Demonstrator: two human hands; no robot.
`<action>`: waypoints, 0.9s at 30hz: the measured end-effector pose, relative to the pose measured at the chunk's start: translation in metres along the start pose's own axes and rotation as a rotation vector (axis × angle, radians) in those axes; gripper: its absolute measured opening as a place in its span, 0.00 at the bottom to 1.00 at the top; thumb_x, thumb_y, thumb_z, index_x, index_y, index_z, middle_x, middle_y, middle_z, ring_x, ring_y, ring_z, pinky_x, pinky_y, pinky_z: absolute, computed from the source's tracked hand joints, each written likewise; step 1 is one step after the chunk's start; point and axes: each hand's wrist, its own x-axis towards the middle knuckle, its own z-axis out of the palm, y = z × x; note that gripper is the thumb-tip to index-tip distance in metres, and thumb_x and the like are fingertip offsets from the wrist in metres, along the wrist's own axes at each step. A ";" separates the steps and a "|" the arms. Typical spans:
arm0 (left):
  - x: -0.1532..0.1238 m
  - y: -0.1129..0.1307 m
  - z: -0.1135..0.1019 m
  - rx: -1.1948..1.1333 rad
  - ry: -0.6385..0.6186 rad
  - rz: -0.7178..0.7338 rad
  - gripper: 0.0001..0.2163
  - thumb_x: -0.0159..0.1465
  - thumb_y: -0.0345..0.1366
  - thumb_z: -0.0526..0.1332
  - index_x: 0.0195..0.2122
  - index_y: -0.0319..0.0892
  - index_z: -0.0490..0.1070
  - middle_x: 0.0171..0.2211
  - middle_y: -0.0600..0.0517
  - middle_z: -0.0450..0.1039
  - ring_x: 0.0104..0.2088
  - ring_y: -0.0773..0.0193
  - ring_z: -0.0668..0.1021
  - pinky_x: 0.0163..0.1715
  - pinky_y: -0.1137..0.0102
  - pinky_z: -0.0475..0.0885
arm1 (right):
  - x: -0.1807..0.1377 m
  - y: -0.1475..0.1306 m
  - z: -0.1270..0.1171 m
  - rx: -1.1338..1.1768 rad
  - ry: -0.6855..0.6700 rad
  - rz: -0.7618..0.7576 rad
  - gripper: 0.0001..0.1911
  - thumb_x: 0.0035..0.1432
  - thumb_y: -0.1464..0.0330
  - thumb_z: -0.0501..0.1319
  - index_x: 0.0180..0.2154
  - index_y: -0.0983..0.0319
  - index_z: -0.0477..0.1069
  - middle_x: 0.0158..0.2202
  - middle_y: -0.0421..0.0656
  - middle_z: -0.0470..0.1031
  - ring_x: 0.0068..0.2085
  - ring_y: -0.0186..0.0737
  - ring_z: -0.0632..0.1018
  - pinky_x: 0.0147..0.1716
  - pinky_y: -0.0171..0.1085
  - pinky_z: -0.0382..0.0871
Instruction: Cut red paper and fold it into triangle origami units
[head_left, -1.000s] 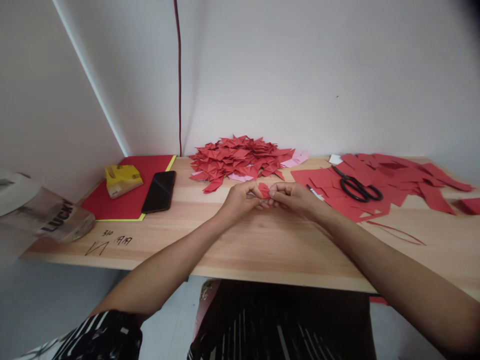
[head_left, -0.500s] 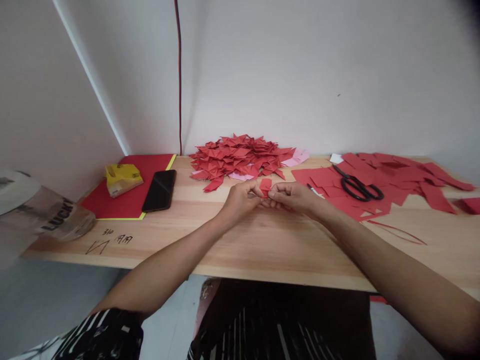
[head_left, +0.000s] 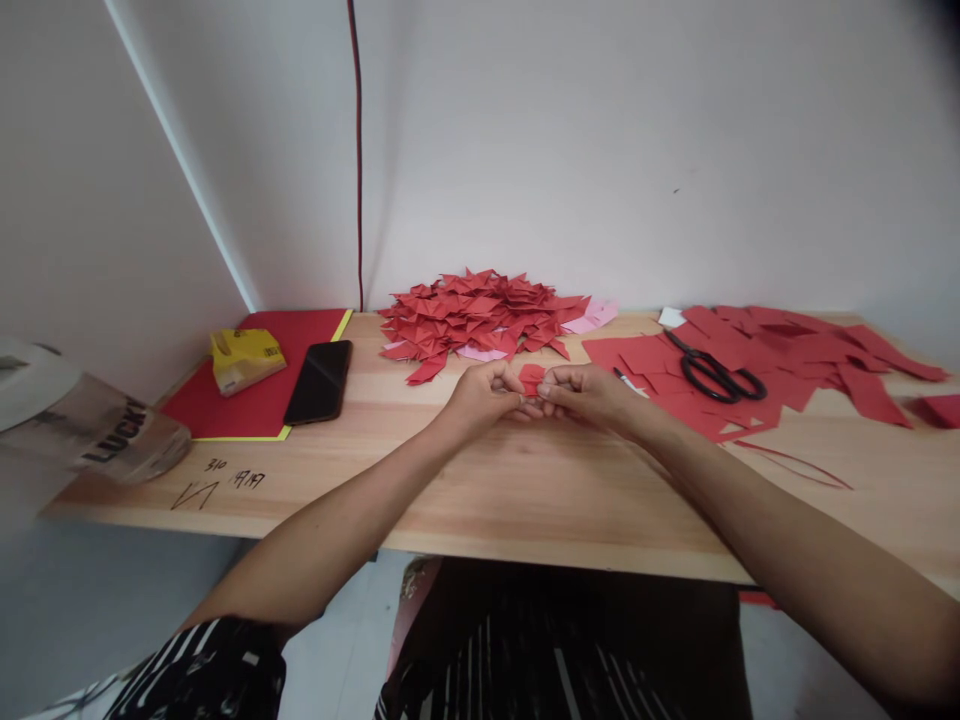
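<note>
Between my two hands is a small piece of red paper point(head_left: 532, 379), held a little above the wooden table. My left hand point(head_left: 486, 392) pinches its left side, with thumb and fingers closed. On the right side my right hand point(head_left: 581, 390) grips the same piece, fingertips pressed together. Its folds are partly hidden by the fingers. Just behind the hands rises a heap of folded red paper pieces point(head_left: 480, 310), with some pink paper point(head_left: 592, 316) at its edge.
Loose red paper sheets point(head_left: 795, 350) spread over the right side, with black-handled scissors point(head_left: 716, 375) on top. At left lie a black phone point(head_left: 319, 382), a yellow packet point(head_left: 247, 358) and a red folder point(head_left: 292, 325). A clear plastic cup point(head_left: 131, 430) stands at the left edge.
The red paper piece has tilted and its visible shape is lower and wider between the fingers. Both hands stay nearly in place, fingers shifting slightly.
</note>
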 end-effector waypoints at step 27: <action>0.001 0.003 0.002 0.185 0.019 -0.135 0.04 0.60 0.27 0.60 0.27 0.36 0.68 0.21 0.54 0.73 0.14 0.73 0.73 0.10 0.79 0.59 | -0.006 -0.002 0.019 -0.412 0.259 -0.243 0.11 0.59 0.64 0.56 0.25 0.60 0.66 0.23 0.39 0.70 0.25 0.34 0.66 0.26 0.34 0.57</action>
